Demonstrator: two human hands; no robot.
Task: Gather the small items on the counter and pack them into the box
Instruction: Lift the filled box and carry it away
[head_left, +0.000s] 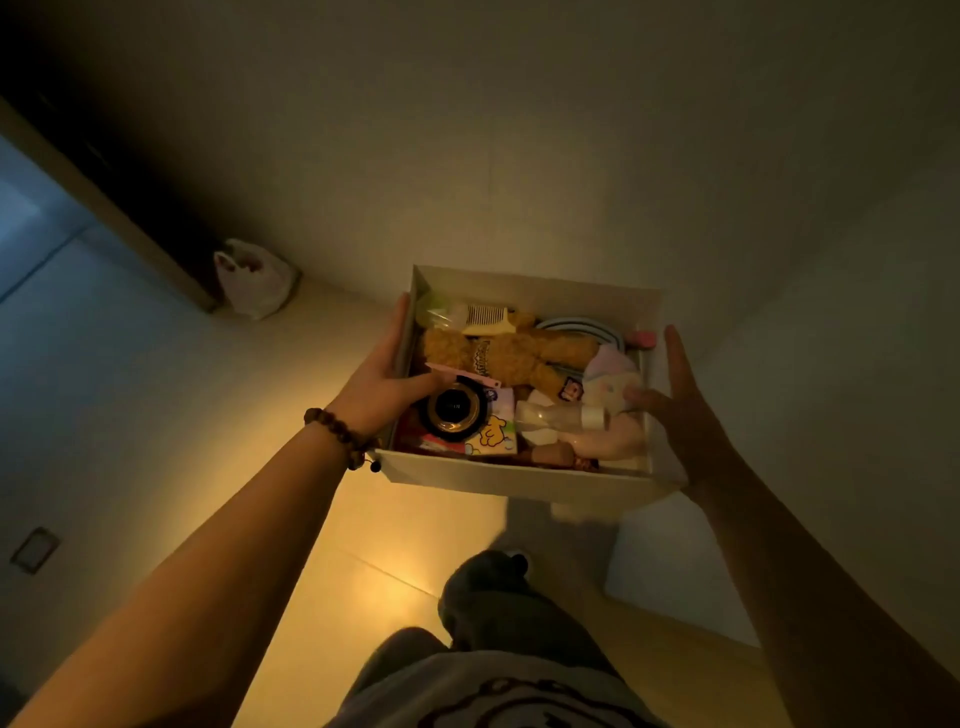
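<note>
You are carrying the box in the air above the floor, with no counter in view, and it looks nearly full, so packing seems about done. Inside, the brown plush bear lies across the middle, a pale pink plush fills the right side, a round black compact sits at the near-left corner, a clear bottle lies along the near edge and a comb rests by the far edge. Your left hand grips the left wall, thumb hooked inside over the contents. Your right hand is spread flat against the right wall, fingers splayed, thumb resting over the rim. That open palm is the risk: with no curl underneath, the right side could slip or tip, and the loosely piled bottle would likely roll out first.
</note>
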